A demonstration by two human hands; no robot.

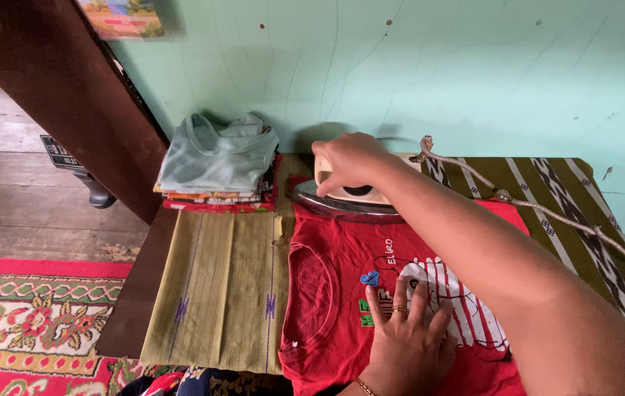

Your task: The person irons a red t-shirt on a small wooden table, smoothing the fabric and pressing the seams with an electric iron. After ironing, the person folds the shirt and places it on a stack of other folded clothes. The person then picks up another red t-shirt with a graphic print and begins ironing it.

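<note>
The right hand (pixel 347 158) grips the smooth iron (pixel 349 196); the left hand (pixel 406 345) lies flat, fingers spread, on the soft red shirt (pixel 327 293).

The right hand (pixel 349 163) covers the handle of the iron (pixel 345 198), so the grip itself is hidden. The forearm crosses the red shirt (pixel 327 293), hiding part of its print. The left hand (pixel 408 345) is cut off at the wrist by the bottom edge. The iron's cord (pixel 547 209) runs off right.
</note>
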